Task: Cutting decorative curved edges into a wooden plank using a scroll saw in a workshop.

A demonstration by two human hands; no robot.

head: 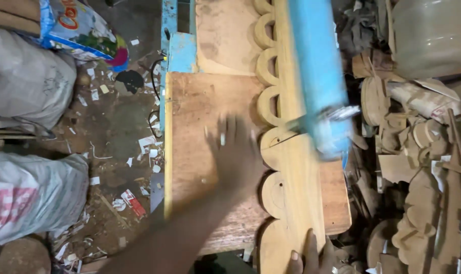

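Head view, looking down on a plywood bench top [200,116]; across it lies a long scalloped wooden board [291,203], its long axis running from the near edge away from the viewer, its row of half-round lobes facing left, and a blue machine arm [319,76] overhangs its far part. The left hand [235,152], motion-blurred, fingers spread wide and holding nothing, lies flat just left of the lobes; whether it touches them cannot be told. The right hand [311,256] presses fingers on the board's near end, so it is the nearer one.
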